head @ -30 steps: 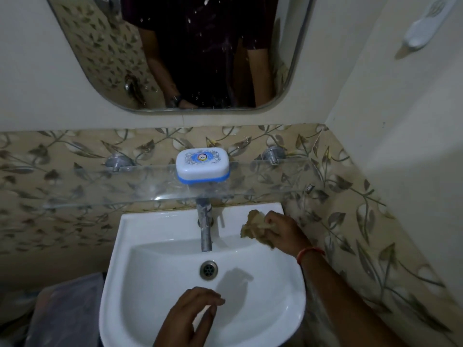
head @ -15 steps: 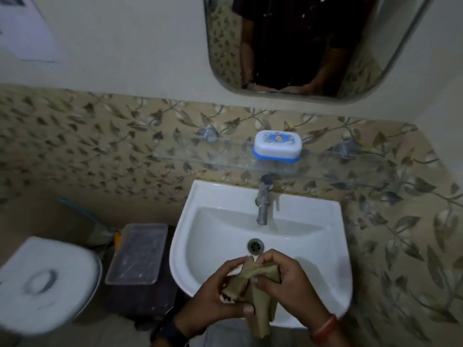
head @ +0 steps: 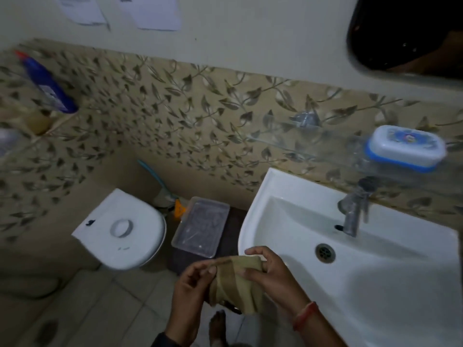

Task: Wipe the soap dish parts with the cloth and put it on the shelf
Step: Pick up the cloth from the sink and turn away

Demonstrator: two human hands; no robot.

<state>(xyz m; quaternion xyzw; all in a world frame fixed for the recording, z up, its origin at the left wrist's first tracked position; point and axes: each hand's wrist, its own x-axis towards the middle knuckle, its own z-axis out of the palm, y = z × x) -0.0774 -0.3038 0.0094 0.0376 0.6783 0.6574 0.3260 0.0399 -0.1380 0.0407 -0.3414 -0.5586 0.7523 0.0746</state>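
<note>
The white soap dish with a blue base and its lid closed sits on the glass shelf above the basin, at the right. A tan cloth hangs low in the middle, held between both hands just off the basin's left front rim. My left hand pinches the cloth's left edge. My right hand grips its right side, with a red band on the wrist. Both hands are far below and left of the soap dish.
A white wash basin with a metal tap fills the right. Left of it stand a clear lidded box on a dark stand and a white toilet cistern. A blue bottle stands on the far-left ledge.
The view has swung left, so the basin and soap dish shifted right. The cloth went from my right hand alone to both hands, which have moved to the basin's left front edge.
</note>
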